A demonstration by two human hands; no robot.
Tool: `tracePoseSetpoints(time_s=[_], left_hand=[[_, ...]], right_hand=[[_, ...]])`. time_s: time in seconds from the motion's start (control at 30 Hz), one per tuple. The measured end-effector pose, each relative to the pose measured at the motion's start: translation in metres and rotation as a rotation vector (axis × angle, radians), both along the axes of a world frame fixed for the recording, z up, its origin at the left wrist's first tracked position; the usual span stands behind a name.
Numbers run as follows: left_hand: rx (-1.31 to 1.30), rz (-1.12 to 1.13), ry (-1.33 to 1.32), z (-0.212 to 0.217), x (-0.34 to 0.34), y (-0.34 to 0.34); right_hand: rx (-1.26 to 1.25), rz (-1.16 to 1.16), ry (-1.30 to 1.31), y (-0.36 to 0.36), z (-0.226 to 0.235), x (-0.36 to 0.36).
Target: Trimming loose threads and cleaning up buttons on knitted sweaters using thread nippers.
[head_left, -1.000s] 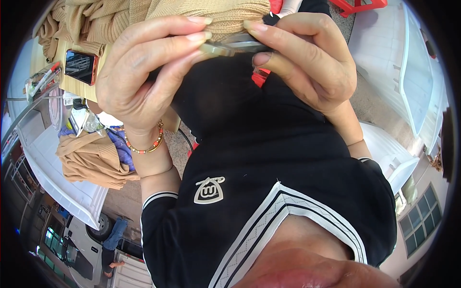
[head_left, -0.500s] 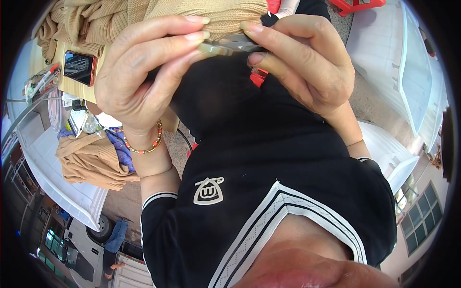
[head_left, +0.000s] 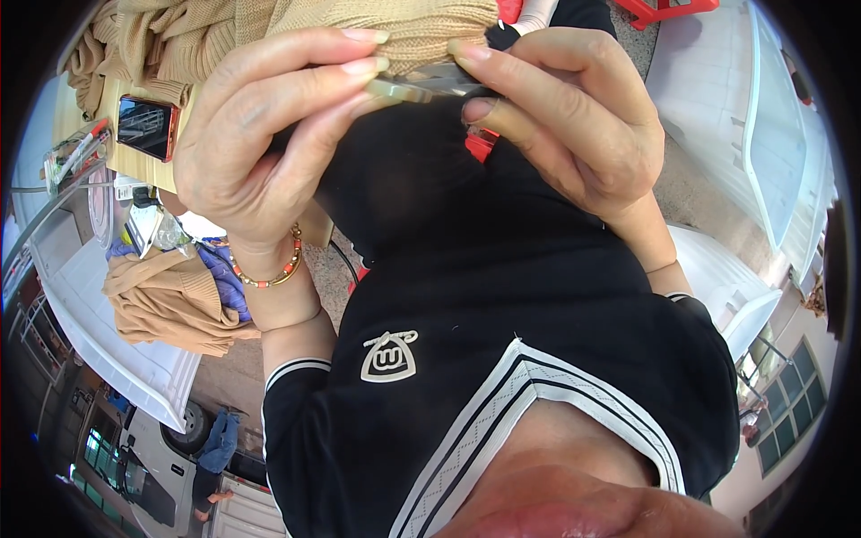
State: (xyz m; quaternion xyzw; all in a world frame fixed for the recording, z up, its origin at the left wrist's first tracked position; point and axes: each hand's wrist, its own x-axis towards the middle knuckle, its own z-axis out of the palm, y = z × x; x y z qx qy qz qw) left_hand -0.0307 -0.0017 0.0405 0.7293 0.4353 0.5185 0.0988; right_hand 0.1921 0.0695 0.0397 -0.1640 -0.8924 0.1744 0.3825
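My left hand (head_left: 269, 134) is closed in a pinch, thumb against fingertips, on one end of a small flat shiny metal piece (head_left: 401, 91). The other end, darker and pointed toward the right, runs into the pinch of my right hand (head_left: 583, 117). Its exact kind I cannot make out, since fingertips cover both ends. Both hands are raised side by side in front of my dark top. Just beyond the fingertips lies tan ribbed knitwear (head_left: 421, 31).
A phone (head_left: 148, 126) in a red case lies on the wooden table at left, near a clear box of pens (head_left: 79, 152). Folded tan knitwear (head_left: 175, 300) rests in a white bin (head_left: 117, 336) below. White plastic bins (head_left: 717, 117) and a red stool (head_left: 668, 11) stand at right.
Both hands keep their pinch in nearly the same place. The metal piece has tilted very slightly. In the background at lower left, a person has shifted a little.
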Motion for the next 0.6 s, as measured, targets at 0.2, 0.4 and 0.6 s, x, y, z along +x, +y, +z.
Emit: tracePoseSetpoints(time_s=[0.2, 0.4, 0.6], left_hand=[[0.007, 0.009, -0.010, -0.0002, 0.0009, 0.0001], [0.011, 0.000, -0.016, -0.0004, 0.0006, 0.0009], [0.015, 0.010, -0.027, -0.0004, 0.0022, 0.0008]], right_hand=[[0.015, -0.010, -0.004, -0.0004, 0.0013, -0.0004], [0.028, -0.009, 0.017, 0.0003, -0.0007, -0.0029], [0.027, -0.009, 0.031, 0.0001, -0.0009, -0.0048]])
